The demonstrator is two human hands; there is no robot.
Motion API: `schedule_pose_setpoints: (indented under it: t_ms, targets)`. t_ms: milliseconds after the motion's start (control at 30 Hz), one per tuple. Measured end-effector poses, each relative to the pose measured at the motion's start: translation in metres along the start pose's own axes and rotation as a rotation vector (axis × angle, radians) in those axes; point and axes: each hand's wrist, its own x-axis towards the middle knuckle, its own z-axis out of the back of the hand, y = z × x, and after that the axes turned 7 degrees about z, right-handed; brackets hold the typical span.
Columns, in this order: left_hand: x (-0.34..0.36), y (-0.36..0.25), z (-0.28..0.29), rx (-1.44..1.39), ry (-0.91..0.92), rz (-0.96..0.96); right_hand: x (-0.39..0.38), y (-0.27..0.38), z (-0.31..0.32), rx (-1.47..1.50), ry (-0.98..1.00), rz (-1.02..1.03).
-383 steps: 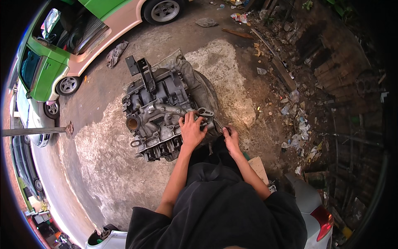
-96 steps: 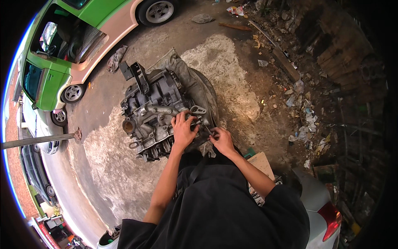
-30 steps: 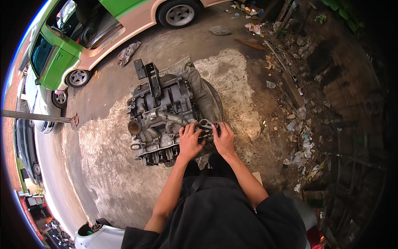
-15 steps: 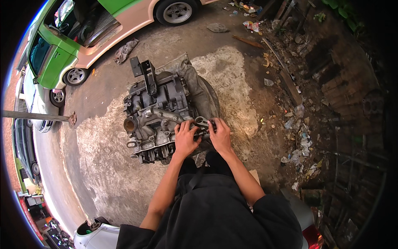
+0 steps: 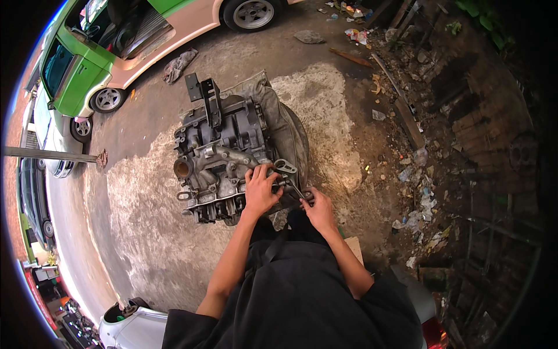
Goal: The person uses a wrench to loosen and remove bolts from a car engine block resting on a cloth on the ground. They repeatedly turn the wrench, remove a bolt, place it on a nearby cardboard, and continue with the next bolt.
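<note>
A greasy engine (image 5: 224, 145) lies in front of me, its metal intake manifold (image 5: 224, 160) along the near half. My left hand (image 5: 260, 189) rests at its near right corner, fingers curled and thumb bent inward; what they close on is hidden. Just right of it, my right hand (image 5: 318, 209) pinches the lower end of a slim dark wrench (image 5: 297, 191). The wrench slants up to the engine corner, its upper end close to my left fingers. A metal bracket with holes (image 5: 285, 166) juts out above that spot. A black angled mount (image 5: 210, 102) stands on the engine's far side.
Beneath the engine is a tyre-like round base (image 5: 303, 142) draped with a grey cloth (image 5: 279, 110). A green and peach van (image 5: 139, 64) is parked at the far left. Litter and planks (image 5: 410, 122) line the right side. A silver car part (image 5: 136, 328) shows at lower left.
My right hand has drawn back down and to the right, away from the bracket, and the wrench now shows between it and the engine. My left hand stays nearly in place.
</note>
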Motion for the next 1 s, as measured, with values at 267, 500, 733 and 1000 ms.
schedule_pose_setpoints:
  t_ms: [267,500,733,1000]
  targets:
    - [0.0,0.001,-0.002,0.009,-0.016,-0.011,0.006,-0.018,-0.016,-0.289,0.093,0.175]
    - [-0.001,0.005,-0.006,0.016,-0.035,-0.029,0.008,-0.007,-0.031,-0.391,0.159,0.184]
    - [-0.002,0.006,-0.007,0.021,-0.03,-0.017,0.009,-0.008,-0.034,-0.404,0.205,0.242]
    - [-0.001,0.005,-0.006,0.018,-0.02,-0.005,0.007,-0.029,-0.032,-0.452,0.228,0.318]
